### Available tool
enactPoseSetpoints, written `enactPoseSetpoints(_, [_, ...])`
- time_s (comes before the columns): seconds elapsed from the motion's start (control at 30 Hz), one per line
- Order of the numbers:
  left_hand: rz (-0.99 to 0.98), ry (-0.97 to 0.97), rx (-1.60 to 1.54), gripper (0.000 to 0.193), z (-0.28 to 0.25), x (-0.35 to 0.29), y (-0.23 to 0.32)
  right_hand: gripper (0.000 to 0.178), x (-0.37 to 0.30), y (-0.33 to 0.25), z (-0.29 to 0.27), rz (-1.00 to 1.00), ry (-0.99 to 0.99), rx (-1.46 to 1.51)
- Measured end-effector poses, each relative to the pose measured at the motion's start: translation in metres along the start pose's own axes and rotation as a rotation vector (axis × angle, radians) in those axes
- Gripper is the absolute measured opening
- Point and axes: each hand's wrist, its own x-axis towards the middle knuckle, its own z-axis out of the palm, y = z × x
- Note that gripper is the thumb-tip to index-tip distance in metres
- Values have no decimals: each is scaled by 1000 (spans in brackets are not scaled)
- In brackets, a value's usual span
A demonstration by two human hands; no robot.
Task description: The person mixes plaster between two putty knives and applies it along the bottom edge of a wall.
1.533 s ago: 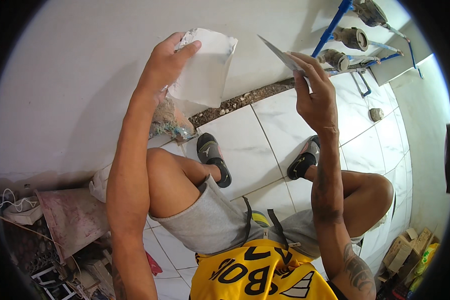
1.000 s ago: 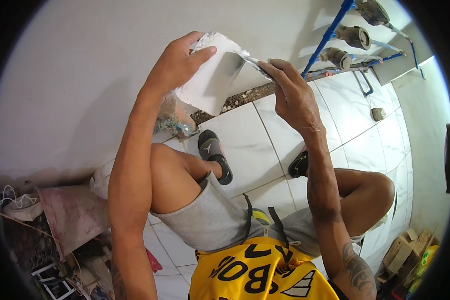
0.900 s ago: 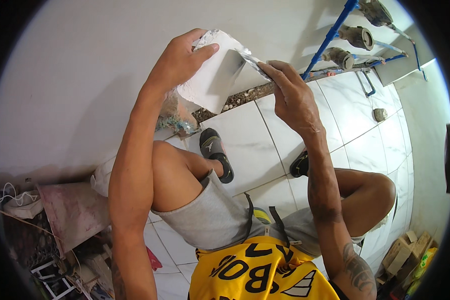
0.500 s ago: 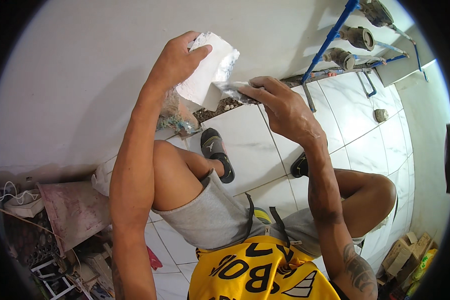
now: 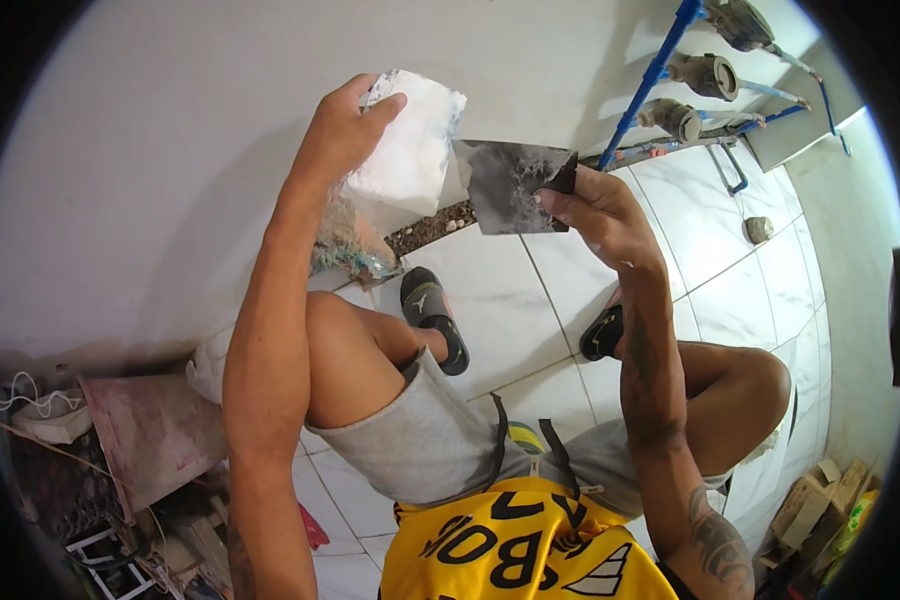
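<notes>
My left hand is closed round the upper left edge of a white slab, thumb on its face. Thick white paste seems to coat it, with a rough, bluish right edge. In my right hand is a thin dark rectangular scraper smeared with white, pinched at its right side with the thumb in front. Its left edge stands close beside the slab; I cannot tell whether they touch. Both are held up in front of the pale wall. A crumpled plastic bag lies below the slab.
Blue pipes with several round meters stand at the far right. A stone-like lump lies on the white tiles. A stained pinkish bucket and clutter sit at left, wood scraps at lower right.
My right hand has turned the scraper so its broad dark face shows, and moved it slightly right of the slab. The slab has shifted a little left and its paste surface looks smoother.
</notes>
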Motion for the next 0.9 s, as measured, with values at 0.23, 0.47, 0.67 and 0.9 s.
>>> enactPoseSetpoints(0.23, [3,3,-8,52,-3,2,-4,29,7,15,7,-96,-72,815])
enactPoseSetpoints(0.47, [67,24,-9,54,-3,2,1,32,11,20,-1,-91,-8,953])
enactPoseSetpoints(0.67, [72,69,-7,50,-4,-2,8,34,14,21,-5,-80,40,983])
enactPoseSetpoints(0.9, [76,48,-140,41,-3,-4,11,43,14,24,-8,-71,57,927])
